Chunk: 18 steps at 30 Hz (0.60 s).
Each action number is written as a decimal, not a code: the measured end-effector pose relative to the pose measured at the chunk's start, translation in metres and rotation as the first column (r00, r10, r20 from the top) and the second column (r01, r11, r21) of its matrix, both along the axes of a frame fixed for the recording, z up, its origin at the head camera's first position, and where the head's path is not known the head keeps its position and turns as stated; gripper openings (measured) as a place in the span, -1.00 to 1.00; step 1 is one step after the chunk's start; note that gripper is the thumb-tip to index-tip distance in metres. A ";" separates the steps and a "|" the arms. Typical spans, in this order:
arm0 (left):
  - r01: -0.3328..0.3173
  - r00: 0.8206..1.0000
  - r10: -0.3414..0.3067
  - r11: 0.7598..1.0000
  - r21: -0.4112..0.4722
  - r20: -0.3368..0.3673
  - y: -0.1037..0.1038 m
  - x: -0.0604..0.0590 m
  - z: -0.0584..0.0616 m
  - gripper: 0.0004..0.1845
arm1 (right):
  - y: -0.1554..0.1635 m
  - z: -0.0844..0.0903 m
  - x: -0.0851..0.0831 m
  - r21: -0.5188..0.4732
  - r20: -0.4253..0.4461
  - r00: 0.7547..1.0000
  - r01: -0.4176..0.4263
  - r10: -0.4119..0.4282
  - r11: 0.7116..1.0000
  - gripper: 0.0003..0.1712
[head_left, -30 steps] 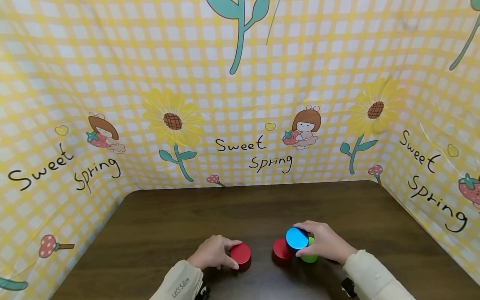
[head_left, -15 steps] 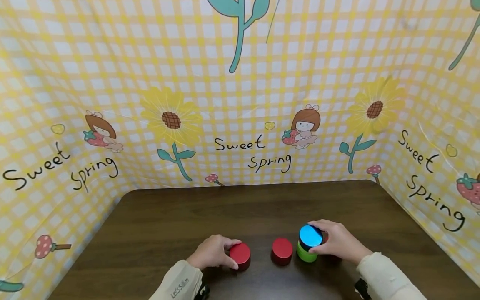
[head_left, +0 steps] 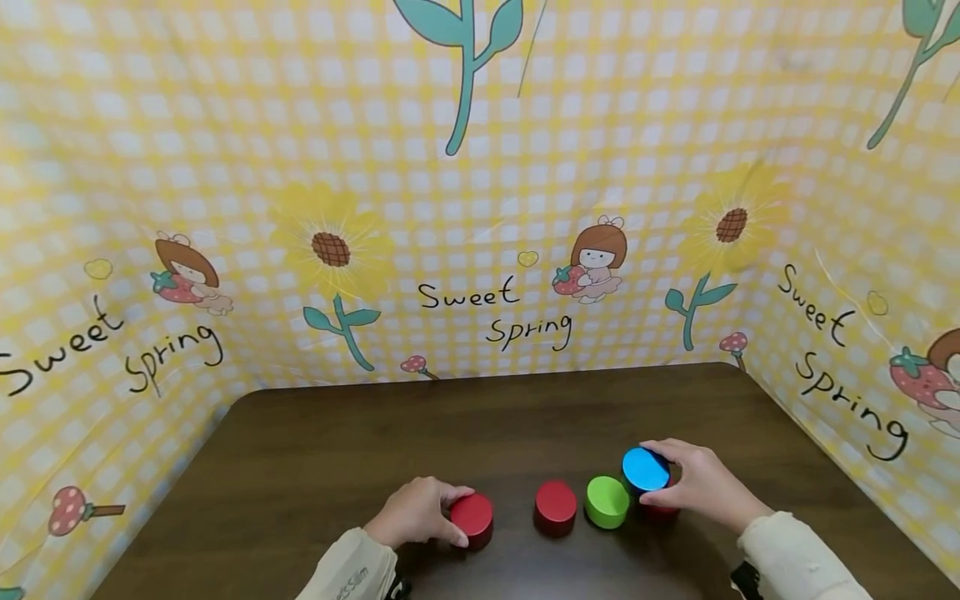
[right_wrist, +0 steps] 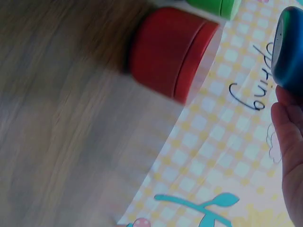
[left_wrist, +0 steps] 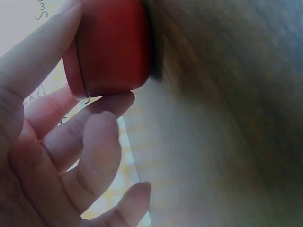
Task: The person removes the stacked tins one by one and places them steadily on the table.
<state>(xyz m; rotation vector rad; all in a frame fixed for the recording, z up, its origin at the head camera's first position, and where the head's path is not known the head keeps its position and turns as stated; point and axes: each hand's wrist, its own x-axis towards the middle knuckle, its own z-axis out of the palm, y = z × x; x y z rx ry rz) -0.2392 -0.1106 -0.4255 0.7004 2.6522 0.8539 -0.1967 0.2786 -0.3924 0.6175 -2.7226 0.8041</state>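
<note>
A blue-topped round tin (head_left: 645, 470) is being gripped by the right hand (head_left: 693, 483), fingers curled round its rim, and is being held just above a red round tin (head_left: 660, 510) lying mostly hidden beneath it. Just left of the blue-topped tin, a green round tin (head_left: 607, 502) is standing on the dark wooden table (head_left: 315, 467), then a second red round tin (head_left: 556, 506). Further left, a third red round tin (head_left: 472, 517) is being pinched between thumb and fingers of the left hand (head_left: 412, 515), forearm lying low.
</note>
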 end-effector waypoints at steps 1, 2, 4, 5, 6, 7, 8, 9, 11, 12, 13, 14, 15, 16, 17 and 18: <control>0.003 1.000 -0.003 1.000 -0.009 -0.005 0.000 0.000 0.000 -0.36 | 0.002 0.000 0.001 0.002 -0.002 1.000 0.010 -0.010 1.000 -0.24; 0.004 1.000 -0.004 1.000 -0.014 -0.015 -0.001 0.000 0.000 -0.36 | 0.004 -0.001 0.001 0.005 -0.002 1.000 0.019 -0.019 1.000 -0.24; 0.000 1.000 0.000 1.000 -0.013 -0.018 -0.001 0.000 0.000 -0.36 | 0.007 -0.001 0.002 0.012 0.002 0.999 0.034 -0.034 0.999 -0.24; -0.004 1.000 0.004 1.000 -0.016 -0.025 -0.002 0.001 0.000 -0.36 | 0.008 -0.001 0.002 0.016 0.002 0.999 0.037 -0.037 0.999 -0.23; -0.009 0.999 0.008 1.000 -0.020 -0.031 -0.003 0.001 0.000 -0.36 | 0.009 -0.001 0.001 0.022 0.004 0.999 0.039 -0.039 0.999 -0.24; -0.014 0.999 0.014 1.000 -0.022 -0.035 -0.004 0.001 0.001 -0.36 | 0.011 -0.001 0.001 0.031 0.006 0.999 0.040 -0.040 0.999 -0.23; -0.019 0.999 0.018 1.000 -0.024 -0.036 -0.004 0.001 0.001 -0.36 | 0.012 -0.001 0.001 0.037 0.010 0.999 0.040 -0.040 0.999 -0.23; -0.021 0.999 0.020 0.999 -0.026 -0.036 -0.005 0.001 0.002 -0.36 | 0.014 -0.001 0.001 0.047 0.014 0.999 0.042 -0.042 0.998 -0.23; -0.015 0.999 0.014 0.999 -0.033 -0.044 -0.005 0.003 0.001 -0.36 | 0.017 -0.001 0.002 0.058 0.022 0.998 0.049 -0.051 0.997 -0.22; -0.006 0.999 0.004 0.999 -0.039 -0.053 -0.004 0.003 0.001 -0.36 | 0.019 -0.001 0.003 0.058 0.027 0.998 0.059 -0.060 0.997 -0.23; 0.001 0.998 -0.003 0.999 -0.039 -0.055 -0.004 0.004 0.000 -0.36 | 0.021 -0.001 0.005 0.055 0.032 0.997 0.069 -0.071 0.996 -0.23; 0.008 0.998 -0.011 0.999 -0.043 -0.061 -0.003 0.004 0.000 -0.36 | 0.023 -0.001 0.007 0.052 0.037 0.996 0.080 -0.082 0.995 -0.23; 0.015 0.998 -0.018 0.999 -0.044 -0.064 -0.002 0.005 0.000 -0.36 | 0.025 0.000 0.008 0.047 0.041 0.995 0.090 -0.092 0.995 -0.23; 0.017 0.997 -0.021 0.999 -0.049 -0.069 -0.002 0.005 -0.001 -0.36 | 0.027 0.000 0.010 0.037 0.046 0.994 0.097 -0.098 0.995 -0.23; 0.017 0.997 -0.021 0.998 -0.054 -0.072 -0.001 0.005 -0.001 -0.35 | 0.028 0.000 0.011 0.034 0.047 0.993 0.104 -0.105 0.994 -0.24; 0.013 0.997 -0.017 0.998 -0.059 -0.073 -0.001 0.005 -0.001 -0.35 | 0.030 0.001 0.011 0.030 0.051 0.993 0.109 -0.110 0.994 -0.23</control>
